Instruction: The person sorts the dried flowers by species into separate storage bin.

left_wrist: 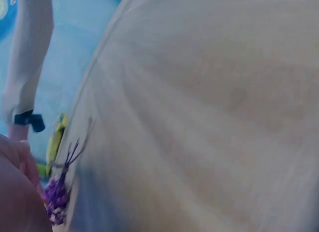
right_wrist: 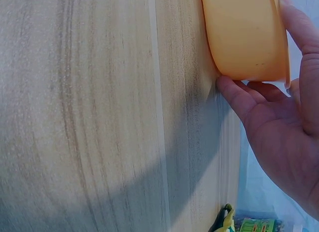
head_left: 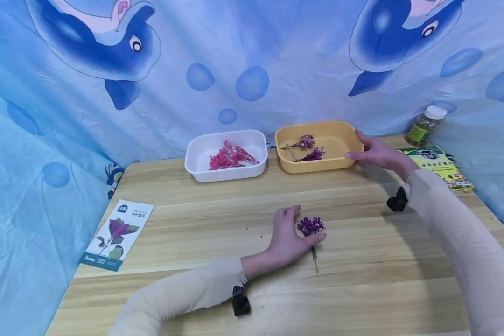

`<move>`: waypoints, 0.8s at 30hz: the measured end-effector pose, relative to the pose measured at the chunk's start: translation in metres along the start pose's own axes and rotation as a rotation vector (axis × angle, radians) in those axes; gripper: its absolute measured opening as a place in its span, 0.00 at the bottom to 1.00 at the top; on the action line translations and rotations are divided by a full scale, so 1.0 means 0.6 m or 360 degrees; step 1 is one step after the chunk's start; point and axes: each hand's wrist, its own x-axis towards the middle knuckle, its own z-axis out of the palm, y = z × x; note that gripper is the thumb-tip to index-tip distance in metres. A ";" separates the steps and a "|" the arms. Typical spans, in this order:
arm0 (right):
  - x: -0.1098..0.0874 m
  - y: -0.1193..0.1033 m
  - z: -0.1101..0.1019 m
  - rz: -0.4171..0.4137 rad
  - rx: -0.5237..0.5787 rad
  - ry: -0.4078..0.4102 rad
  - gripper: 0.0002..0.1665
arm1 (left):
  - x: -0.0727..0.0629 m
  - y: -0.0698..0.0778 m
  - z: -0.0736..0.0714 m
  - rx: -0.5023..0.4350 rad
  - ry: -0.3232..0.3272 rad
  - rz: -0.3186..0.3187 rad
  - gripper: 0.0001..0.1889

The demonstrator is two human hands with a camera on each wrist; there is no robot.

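A small bunch of purple dried flowers [head_left: 311,226] lies on the wooden table, its thin stems pointing toward the near edge. My left hand [head_left: 291,240] is at this bunch, fingers and thumb spread around its head, the thumb across the stems. In the left wrist view, the purple bunch [left_wrist: 58,196] shows beside part of that hand. My right hand [head_left: 380,151] grips the right end of a yellow plastic basin [head_left: 287,165]. Two more purple flower bunches [head_left: 312,154] lie inside it. The right wrist view has fingers against the basin's [right_wrist: 244,37] end wall.
A white basin [head_left: 224,175] with pink dried flowers [head_left: 228,155] stands left of the yellow one. A printed flower card [head_left: 117,233] lies at the left. At the right back are a white-capped jar [head_left: 424,126] and a yellow packet [head_left: 438,168]. Blue curtains [head_left: 252,56] hang behind the table.
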 end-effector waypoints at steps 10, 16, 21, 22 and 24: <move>-0.003 -0.004 0.000 0.0027 -0.0018 0.0015 0.65 | -0.018 0.001 0.035 0.0183 0.0060 0.0085 0.50; -0.003 -0.004 0.000 0.0015 0.0007 0.0006 0.65 | -0.017 0.003 0.049 0.0270 0.0060 0.0091 0.49; -0.002 -0.003 0.000 0.0009 0.0008 0.0005 0.64 | -0.017 0.005 0.054 0.0285 0.0067 0.0064 0.47; -0.002 -0.003 0.000 0.0009 0.0005 0.0006 0.64 | -0.017 0.005 0.055 0.0286 0.0065 0.0058 0.46; -0.001 -0.002 0.000 0.0011 0.0006 0.0007 0.64 | -0.017 0.005 0.055 0.0276 0.0057 0.0058 0.46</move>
